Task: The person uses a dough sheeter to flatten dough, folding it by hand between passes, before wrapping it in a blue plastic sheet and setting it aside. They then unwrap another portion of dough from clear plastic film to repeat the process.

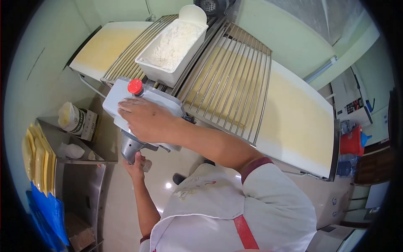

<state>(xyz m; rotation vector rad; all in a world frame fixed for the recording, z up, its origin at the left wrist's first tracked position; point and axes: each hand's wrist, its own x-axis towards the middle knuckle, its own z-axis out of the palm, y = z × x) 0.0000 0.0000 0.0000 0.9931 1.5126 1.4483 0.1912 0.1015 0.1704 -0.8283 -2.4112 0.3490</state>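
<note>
A dough sheeter's light grey housing (163, 100) stands before me, with a red push button (135, 86) on top. My right hand (145, 119) lies on the housing just below the button, fingers stretched out. Lower down, my left hand (135, 166) is closed around the bottom end of a grey lever (131, 148). A small translucent piece (146, 165) shows beside its fingers. A white tub of flour (172, 46) rests on top of the machine. On the right belt, a pale yellow dough sheet (289, 113) runs partly under the wire guard (228, 84).
The left belt (107, 44) carries a pale yellow layer too. At left, a steel shelf unit (86, 157) holds an open bag (72, 117) and several wrapped yellow slabs (40, 157), with blue plastic (46, 214) below. A red bucket (351, 140) stands far right.
</note>
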